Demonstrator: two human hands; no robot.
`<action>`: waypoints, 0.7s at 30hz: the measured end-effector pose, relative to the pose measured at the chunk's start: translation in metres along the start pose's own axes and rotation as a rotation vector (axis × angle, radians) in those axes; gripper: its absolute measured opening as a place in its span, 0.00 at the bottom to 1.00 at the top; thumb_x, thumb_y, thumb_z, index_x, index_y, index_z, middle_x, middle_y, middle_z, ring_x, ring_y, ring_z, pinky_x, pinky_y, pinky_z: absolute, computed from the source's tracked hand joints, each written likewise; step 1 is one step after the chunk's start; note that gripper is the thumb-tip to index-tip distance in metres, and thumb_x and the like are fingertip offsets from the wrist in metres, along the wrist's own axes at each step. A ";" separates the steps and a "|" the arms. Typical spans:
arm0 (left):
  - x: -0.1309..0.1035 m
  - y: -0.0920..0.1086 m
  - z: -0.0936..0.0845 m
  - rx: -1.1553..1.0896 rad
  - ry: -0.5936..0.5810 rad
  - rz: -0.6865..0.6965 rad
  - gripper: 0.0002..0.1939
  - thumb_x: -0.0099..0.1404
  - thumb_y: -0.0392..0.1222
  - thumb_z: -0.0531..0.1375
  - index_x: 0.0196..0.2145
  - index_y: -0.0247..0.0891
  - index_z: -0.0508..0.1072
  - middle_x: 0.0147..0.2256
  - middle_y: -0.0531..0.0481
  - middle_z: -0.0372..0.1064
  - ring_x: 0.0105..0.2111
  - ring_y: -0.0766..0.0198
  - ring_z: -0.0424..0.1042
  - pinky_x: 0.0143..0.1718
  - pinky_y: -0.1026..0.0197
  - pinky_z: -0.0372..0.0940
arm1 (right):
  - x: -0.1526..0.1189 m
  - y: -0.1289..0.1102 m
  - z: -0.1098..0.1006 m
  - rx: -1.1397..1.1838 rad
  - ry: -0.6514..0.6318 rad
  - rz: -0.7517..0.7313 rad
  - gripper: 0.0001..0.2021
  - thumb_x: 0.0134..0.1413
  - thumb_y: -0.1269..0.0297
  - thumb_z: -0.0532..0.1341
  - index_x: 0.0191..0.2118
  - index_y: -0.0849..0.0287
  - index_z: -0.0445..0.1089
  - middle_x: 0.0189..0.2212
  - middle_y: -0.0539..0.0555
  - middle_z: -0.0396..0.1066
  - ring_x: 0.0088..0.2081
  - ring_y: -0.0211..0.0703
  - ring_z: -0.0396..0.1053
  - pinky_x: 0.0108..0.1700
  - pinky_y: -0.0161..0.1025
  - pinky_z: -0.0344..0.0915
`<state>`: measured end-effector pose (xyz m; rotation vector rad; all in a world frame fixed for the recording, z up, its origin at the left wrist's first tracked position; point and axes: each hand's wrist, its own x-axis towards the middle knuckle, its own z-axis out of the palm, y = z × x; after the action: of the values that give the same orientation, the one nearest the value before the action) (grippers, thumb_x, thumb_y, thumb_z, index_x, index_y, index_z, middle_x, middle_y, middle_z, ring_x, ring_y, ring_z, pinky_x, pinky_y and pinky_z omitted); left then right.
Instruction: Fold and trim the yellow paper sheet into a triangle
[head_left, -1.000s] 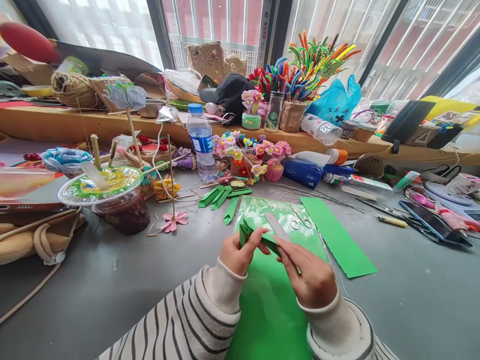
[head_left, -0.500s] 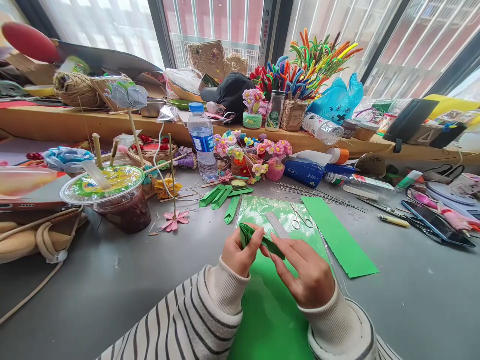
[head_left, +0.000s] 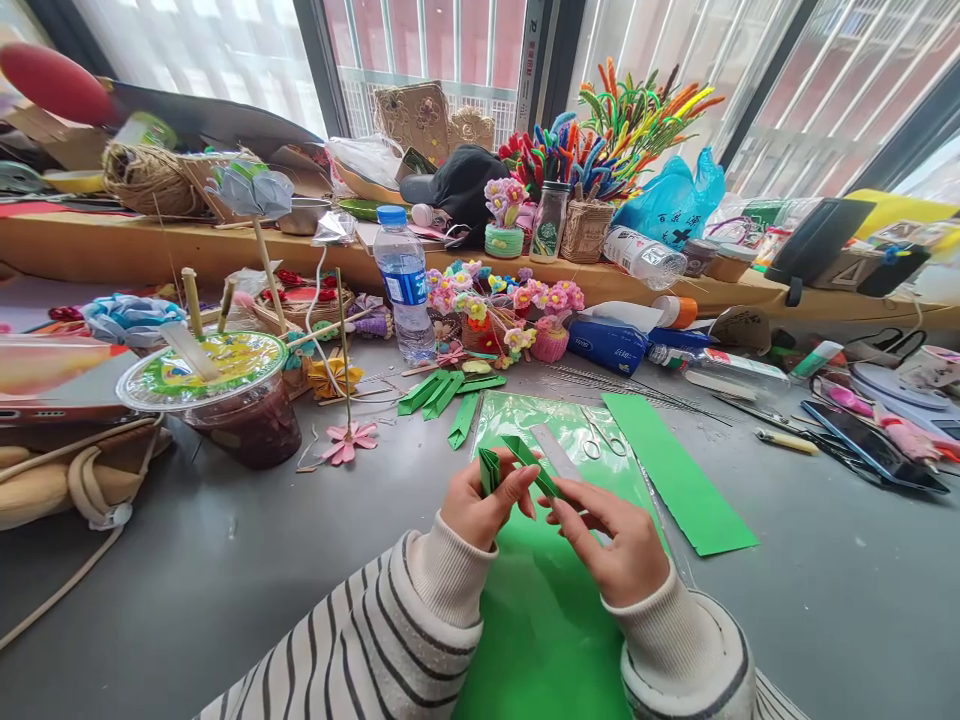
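My left hand [head_left: 484, 505] is closed round a small folded green paper piece [head_left: 489, 468], which stands up between thumb and fingers. In my right hand [head_left: 611, 535], thumb and fingers pinch the lower end of a narrow folded green paper strip [head_left: 531, 464]. The strip's upper end leans towards the left hand's fingertips; whether they touch it I cannot tell. Both hands are over a green sheet in a clear plastic sleeve [head_left: 555, 640]. Several folded green paper pieces [head_left: 444, 394] lie beyond the left hand.
On the sleeve lie a ruler [head_left: 555, 452] and scissors [head_left: 602, 432]. A flat green paper strip [head_left: 675, 475] is to the right. A lidded cup [head_left: 247, 415], a water bottle [head_left: 405, 290] and crocheted flowers [head_left: 487, 310] stand farther back. At far right lies a phone [head_left: 874, 445].
The green strip in my right hand has swung upward and now shows apart from the folded piece in my left hand. My right hand has shifted slightly, its fingers more curled.
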<state>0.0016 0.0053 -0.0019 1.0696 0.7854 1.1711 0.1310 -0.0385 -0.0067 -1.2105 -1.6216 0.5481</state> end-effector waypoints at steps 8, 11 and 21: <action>0.003 0.001 -0.003 -0.067 0.039 -0.054 0.17 0.42 0.49 0.63 0.25 0.32 0.68 0.10 0.59 0.57 0.07 0.79 0.45 0.08 0.71 0.38 | -0.001 -0.003 0.004 0.318 0.029 0.213 0.17 0.44 0.67 0.57 0.44 0.59 0.61 0.26 0.52 0.67 0.24 0.39 0.68 0.24 0.37 0.69; 0.003 0.000 -0.004 -0.099 0.050 -0.066 0.17 0.42 0.49 0.63 0.25 0.33 0.68 0.11 0.59 0.58 0.06 0.80 0.45 0.07 0.71 0.37 | 0.000 -0.007 0.005 0.428 0.054 0.307 0.15 0.42 0.63 0.59 0.40 0.59 0.62 0.23 0.51 0.67 0.23 0.39 0.68 0.24 0.36 0.68; 0.007 -0.005 -0.008 -0.161 0.062 -0.110 0.20 0.42 0.51 0.62 0.26 0.30 0.71 0.04 0.64 0.43 0.05 0.79 0.41 0.08 0.69 0.35 | -0.004 -0.010 0.006 0.265 0.102 0.238 0.10 0.45 0.65 0.57 0.37 0.57 0.63 0.24 0.51 0.70 0.24 0.41 0.70 0.28 0.38 0.69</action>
<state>-0.0027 0.0137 -0.0091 0.8506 0.7747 1.1571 0.1213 -0.0451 -0.0026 -1.2167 -1.2810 0.8109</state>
